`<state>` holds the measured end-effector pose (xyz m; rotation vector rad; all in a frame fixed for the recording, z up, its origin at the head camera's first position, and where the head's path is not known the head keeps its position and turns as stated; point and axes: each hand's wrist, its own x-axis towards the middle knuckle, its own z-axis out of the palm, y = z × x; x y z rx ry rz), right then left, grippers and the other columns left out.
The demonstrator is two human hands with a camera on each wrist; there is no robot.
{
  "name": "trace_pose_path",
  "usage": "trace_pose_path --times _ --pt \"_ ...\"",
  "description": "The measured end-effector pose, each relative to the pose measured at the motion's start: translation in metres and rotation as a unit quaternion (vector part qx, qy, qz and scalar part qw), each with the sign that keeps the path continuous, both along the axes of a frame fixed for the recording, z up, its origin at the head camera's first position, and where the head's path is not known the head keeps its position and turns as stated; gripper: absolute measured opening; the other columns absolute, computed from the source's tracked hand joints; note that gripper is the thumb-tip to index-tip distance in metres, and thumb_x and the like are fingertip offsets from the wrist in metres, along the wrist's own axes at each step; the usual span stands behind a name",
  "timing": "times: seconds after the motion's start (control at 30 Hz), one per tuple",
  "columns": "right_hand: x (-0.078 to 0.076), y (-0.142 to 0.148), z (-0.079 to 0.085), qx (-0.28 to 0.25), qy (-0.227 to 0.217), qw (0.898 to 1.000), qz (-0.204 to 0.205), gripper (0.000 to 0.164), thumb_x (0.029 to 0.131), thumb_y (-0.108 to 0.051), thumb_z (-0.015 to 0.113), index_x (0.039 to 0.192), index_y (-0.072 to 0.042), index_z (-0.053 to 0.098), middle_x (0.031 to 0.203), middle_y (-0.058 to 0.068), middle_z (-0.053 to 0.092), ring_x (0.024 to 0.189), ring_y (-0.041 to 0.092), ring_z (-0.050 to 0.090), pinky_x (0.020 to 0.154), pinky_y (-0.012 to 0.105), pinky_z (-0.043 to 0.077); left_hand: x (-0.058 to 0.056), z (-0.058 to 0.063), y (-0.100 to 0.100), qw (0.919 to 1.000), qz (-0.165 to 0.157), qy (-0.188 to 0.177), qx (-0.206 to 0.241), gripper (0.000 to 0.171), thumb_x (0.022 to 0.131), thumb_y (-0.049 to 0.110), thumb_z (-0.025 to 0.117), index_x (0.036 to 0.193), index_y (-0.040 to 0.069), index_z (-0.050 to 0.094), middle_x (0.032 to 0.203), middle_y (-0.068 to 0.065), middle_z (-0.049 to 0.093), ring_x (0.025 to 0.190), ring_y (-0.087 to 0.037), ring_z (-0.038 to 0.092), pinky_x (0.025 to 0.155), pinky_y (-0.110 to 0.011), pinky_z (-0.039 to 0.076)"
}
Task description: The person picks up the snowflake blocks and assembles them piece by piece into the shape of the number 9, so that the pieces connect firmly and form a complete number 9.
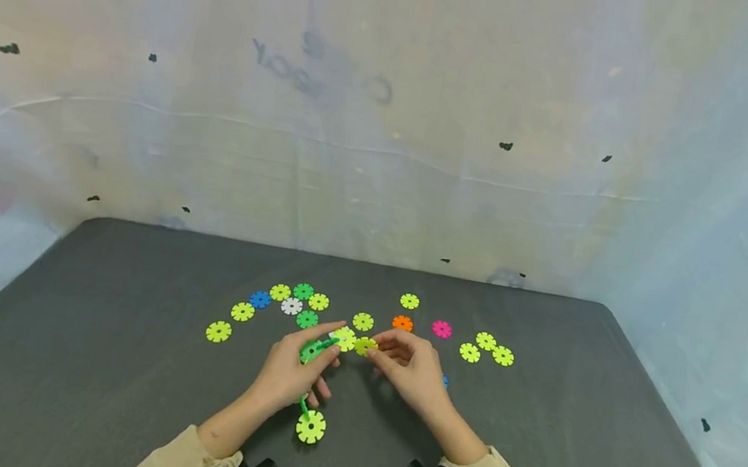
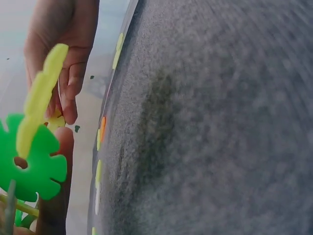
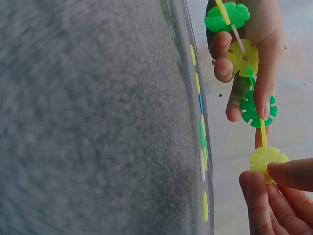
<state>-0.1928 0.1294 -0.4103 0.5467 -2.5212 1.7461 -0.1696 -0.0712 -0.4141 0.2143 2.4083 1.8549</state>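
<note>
My left hand (image 1: 284, 373) grips a chain of interlocking slotted flower discs, with thumb and fingers about a green disc (image 3: 252, 110). The chain's near end hangs below that palm, down to a yellow disc (image 1: 311, 427). At its far end, my right hand (image 1: 417, 371) pinches another yellow disc (image 3: 266, 155) between thumb and fingers, edge to edge with the chain. Through the left wrist view, a green disc (image 2: 41, 169) with a yellow disc (image 2: 44, 93) slotted into it looms close. Both hands are raised over the dark table.
Loose discs lie flat beyond my hands on the grey table (image 1: 100, 386): several yellow ones (image 1: 219, 331) with blue, white and green at left. An orange disc (image 1: 402, 323), a pink disc (image 1: 442, 329) and a yellow trio (image 1: 485, 341) lie at right. Pale sheeting (image 1: 381, 186) surrounds the table.
</note>
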Motion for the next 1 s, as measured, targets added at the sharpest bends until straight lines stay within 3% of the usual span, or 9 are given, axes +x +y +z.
trace_pose_path --times 0.4,0.73,1.0 --pt "0.006 -0.007 0.005 0.020 0.025 0.999 -0.018 0.014 0.087 -0.002 0.068 0.099 0.005 0.071 0.087 0.021 0.072 0.068 0.032 0.069 0.060 0.022 0.055 -0.001 -0.003 -0.003 0.9996 0.005 -0.014 0.024 0.042 0.097 0.021 0.059 0.138 0.018 0.053 0.094 -0.017 0.068 0.051 -0.026 0.066 0.047 -0.035 0.055" --pt "0.011 -0.011 -0.001 -0.025 0.072 0.996 -0.048 0.009 0.083 -0.004 0.073 0.092 -0.003 0.075 0.084 0.014 0.074 0.061 0.013 0.069 0.058 0.025 0.057 0.002 -0.001 -0.001 0.9998 -0.003 0.009 0.018 0.041 0.096 0.022 0.059 0.137 0.019 0.054 0.094 -0.019 0.069 0.049 -0.022 0.066 0.046 -0.033 0.055" --pt "0.014 -0.018 0.003 -0.039 0.060 0.995 -0.069 0.007 0.082 -0.002 0.074 0.089 -0.004 0.076 0.083 0.014 0.074 0.052 0.011 0.066 0.054 0.027 0.056 0.005 0.001 -0.002 0.9999 0.003 0.012 0.012 0.044 0.096 0.020 0.060 0.139 0.015 0.052 0.092 -0.018 0.070 0.048 -0.021 0.065 0.045 -0.033 0.054"
